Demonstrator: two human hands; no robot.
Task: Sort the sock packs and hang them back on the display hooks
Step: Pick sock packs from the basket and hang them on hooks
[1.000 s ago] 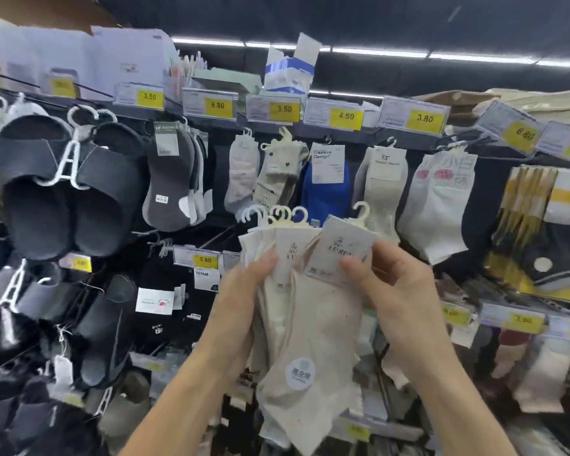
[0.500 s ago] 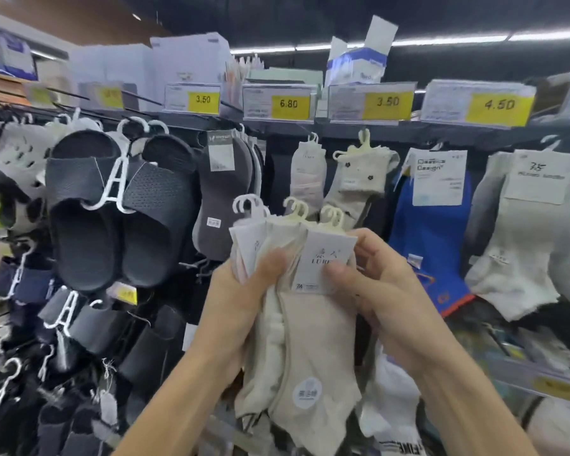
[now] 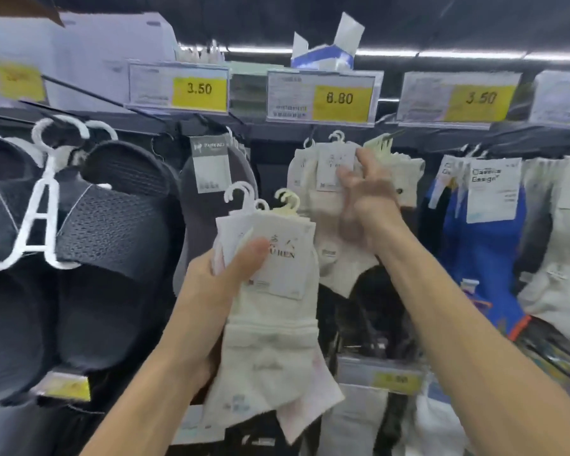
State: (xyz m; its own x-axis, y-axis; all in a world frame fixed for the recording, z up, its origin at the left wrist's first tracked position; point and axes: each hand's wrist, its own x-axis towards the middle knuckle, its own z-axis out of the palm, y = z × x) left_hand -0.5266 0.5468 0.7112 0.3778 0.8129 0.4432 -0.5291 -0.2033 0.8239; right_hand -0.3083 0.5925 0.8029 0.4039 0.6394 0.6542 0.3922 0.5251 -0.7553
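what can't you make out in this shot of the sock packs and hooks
Head view:
- Display hook: whether the right hand's beige sock packs are on it; motion blur and the tags hide it.
- Pack count in the left hand: the packs overlap.
- Far-left price tag: blurred, cut by the edge.

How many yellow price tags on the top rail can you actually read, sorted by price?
Yellow price tags reading 3.50: 2, the second further right
Yellow price tag reading 8.80: 1
Total: 3 readable; the far-left tag is too blurred to read.
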